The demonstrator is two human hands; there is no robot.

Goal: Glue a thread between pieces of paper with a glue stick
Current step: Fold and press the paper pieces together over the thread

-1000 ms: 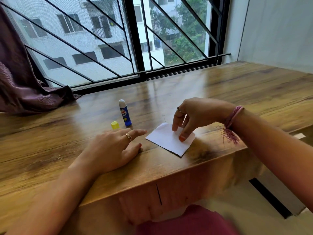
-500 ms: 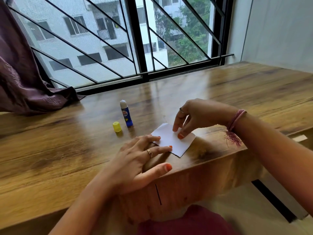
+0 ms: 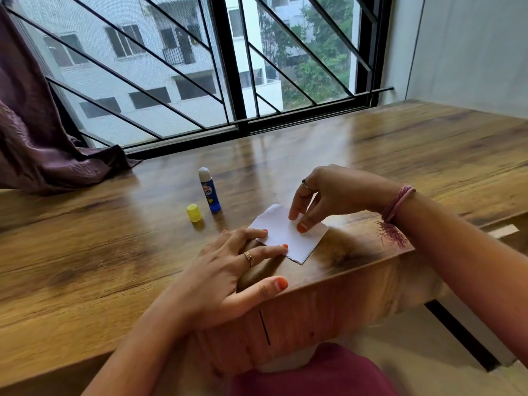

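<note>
I see a wooden surface [image 3: 85, 252] with a glossy top that fills most of the frame; its front edge runs across the lower middle. Behind it, in the upper part, there is a window [image 3: 228, 67] with black diagonal bars, and a white building and green trees are outside. A purple curtain [image 3: 34, 124] hangs at the upper left, and a pale wall [image 3: 471, 52] stands at the upper right. The white paper [image 3: 285, 235] lies near the front edge, at the centre. The right hand [image 3: 328, 192] presses it with curved fingertips. The left hand [image 3: 225, 272] is relaxed, and its straight fingers touch the paper's left edge. The blue glue stick [image 3: 210, 191] stands upright, uncapped, left of the paper, with its yellow cap [image 3: 194, 213] just beside. A thin thread [image 3: 275, 195] is barely visible above the paper.
</note>
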